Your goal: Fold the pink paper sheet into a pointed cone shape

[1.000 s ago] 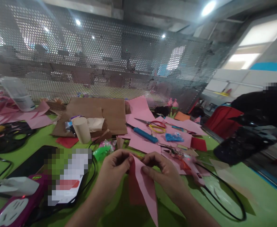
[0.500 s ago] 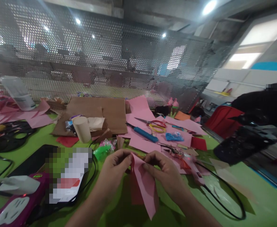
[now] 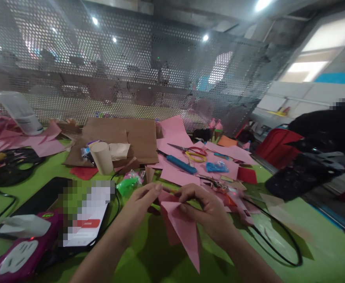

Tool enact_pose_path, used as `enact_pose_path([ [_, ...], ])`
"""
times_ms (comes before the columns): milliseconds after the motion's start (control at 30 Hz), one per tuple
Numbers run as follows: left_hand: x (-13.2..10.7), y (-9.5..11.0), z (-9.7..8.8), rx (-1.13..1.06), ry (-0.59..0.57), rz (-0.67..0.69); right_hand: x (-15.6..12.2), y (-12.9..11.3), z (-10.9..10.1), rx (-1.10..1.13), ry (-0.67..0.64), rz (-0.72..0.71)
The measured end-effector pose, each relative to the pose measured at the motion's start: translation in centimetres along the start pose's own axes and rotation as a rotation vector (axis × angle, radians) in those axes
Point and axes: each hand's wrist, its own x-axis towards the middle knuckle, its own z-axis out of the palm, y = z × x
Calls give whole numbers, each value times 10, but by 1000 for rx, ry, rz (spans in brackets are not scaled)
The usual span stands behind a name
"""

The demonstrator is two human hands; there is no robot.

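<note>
A folded sheet of pink paper [image 3: 185, 230] hangs point-down between my two hands, above the green tabletop. My right hand [image 3: 200, 206] pinches it near the top, thumb in front and fingers curled behind. At its upper left edge is my left hand [image 3: 148, 198], with the thumb up by the paper's top corner and the fingers bent behind. My left fingertips are partly hidden by the paper. Just beyond my hands lie a green plastic packet [image 3: 128, 184] and a pink glue gun [image 3: 243, 208] with a black cord.
Scissors [image 3: 190, 149], a blue-handled cutter [image 3: 179, 164] and pink sheets [image 3: 175, 131] lie ahead. A cardboard tube [image 3: 101, 158] stands before brown cardboard [image 3: 143, 137]. At left are a phone [image 3: 86, 226], a purple power strip [image 3: 28, 251] and a white bottle [image 3: 20, 114]. A person [image 3: 331, 125] is at right.
My left thumb has slid up and slightly left on the paper. The top of the paper has folded over more, and its lower point has swung a little right.
</note>
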Motion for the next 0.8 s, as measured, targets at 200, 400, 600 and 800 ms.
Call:
enact_pose_path([
  [200,4,-3,-3,-75,-111,-33,-2,-6,-2,-4,-67,-97],
  [400,7,-15,-2,-46,-147,-56,-5,-5,-5,24,-95,-75],
  [600,6,-12,2,39,-143,-18,-6,-3,-6,73,-94,-46],
  [800,8,-7,2,223,68,152,0,6,-7,193,51,147],
])
